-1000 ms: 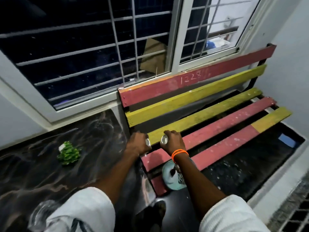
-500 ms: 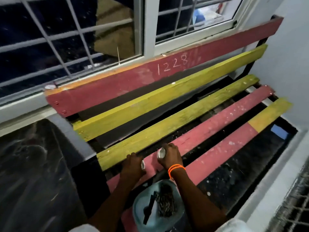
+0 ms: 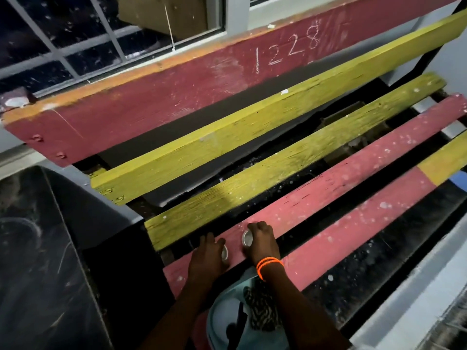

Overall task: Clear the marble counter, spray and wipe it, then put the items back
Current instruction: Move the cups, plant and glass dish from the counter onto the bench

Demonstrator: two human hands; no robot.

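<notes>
The marble counter (image 3: 38,261) lies at the lower left, dark with pale swirls, its right edge meeting a grey ledge (image 3: 83,198) just beside the bench (image 3: 328,178). Both hands are over the bench, well apart from the counter. The left hand (image 3: 207,256) is curled round a small silvery cup (image 3: 224,252), whose round rim shows at the thumb side; the hand rests on the near red slat (image 3: 353,173). The right hand (image 3: 260,242) is curled the same way round a second silvery cup (image 3: 248,238), rim turned toward the left hand, knuckles on the same red slat; the two cups are near each other but not touching. An orange band (image 3: 268,265) circles the right wrist. Below the wrists, between the forearms, sits a pale blue bowl (image 3: 219,322) holding a dark, patterned bundle (image 3: 262,314) and a thin black object that cannot be made out. The bench has red and yellow slats in turn: a yellow slat (image 3: 278,180) just beyond the hands, another red one nearer the viewer with a yellow end. Its red top rail (image 3: 177,97) bears the chalked number 1228. Behind it runs a window (image 3: 75,34) with white bars and dark, speckled glass. A small round pale thing (image 3: 14,102) rests on the sill at the rail's left end.
</notes>
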